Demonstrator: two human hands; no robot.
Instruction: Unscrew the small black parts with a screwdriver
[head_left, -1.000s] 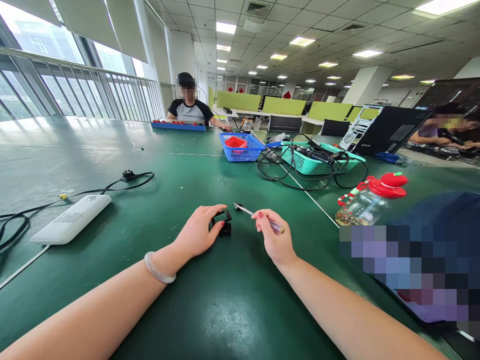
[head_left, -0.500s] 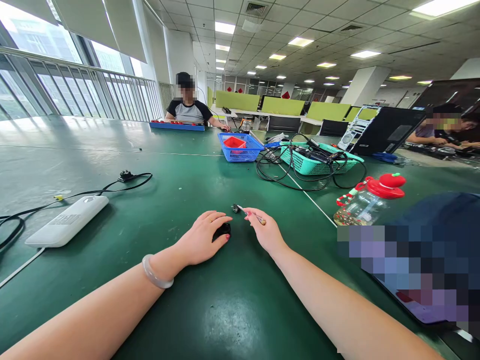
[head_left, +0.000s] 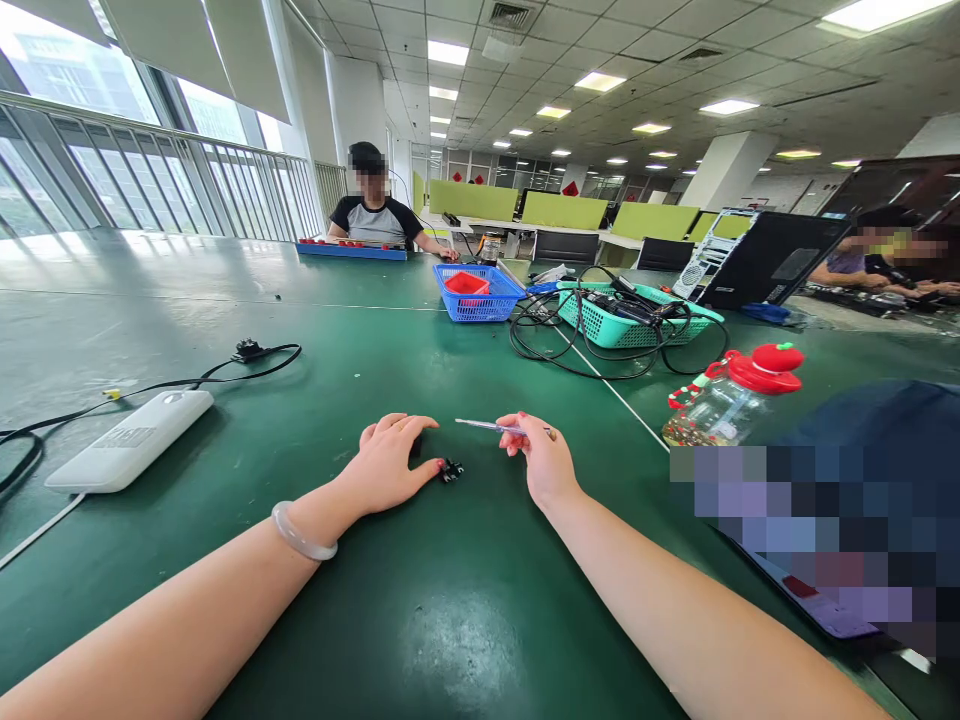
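My left hand (head_left: 390,462) lies palm down on the green table (head_left: 450,610), fingers together. It covers most of a small black part (head_left: 451,470), which pokes out beside the thumb tip. My right hand (head_left: 544,462) is just to the right of it and pinches a thin metal-tipped tool (head_left: 486,427). The tool is held level above the table with its tip pointing left, over the black part. A pale bangle (head_left: 300,535) sits on my left wrist.
A white power strip (head_left: 127,440) with a black cable (head_left: 225,372) lies at the left. A blue basket (head_left: 478,293), a teal basket (head_left: 637,318) with cables and a red-capped bottle (head_left: 731,400) stand beyond. A person (head_left: 373,212) sits at the far side. Another person's sleeve (head_left: 855,430) is at the right.
My left hand has flattened down over the black part. My right hand has turned the tool level and drawn it slightly back towards me.
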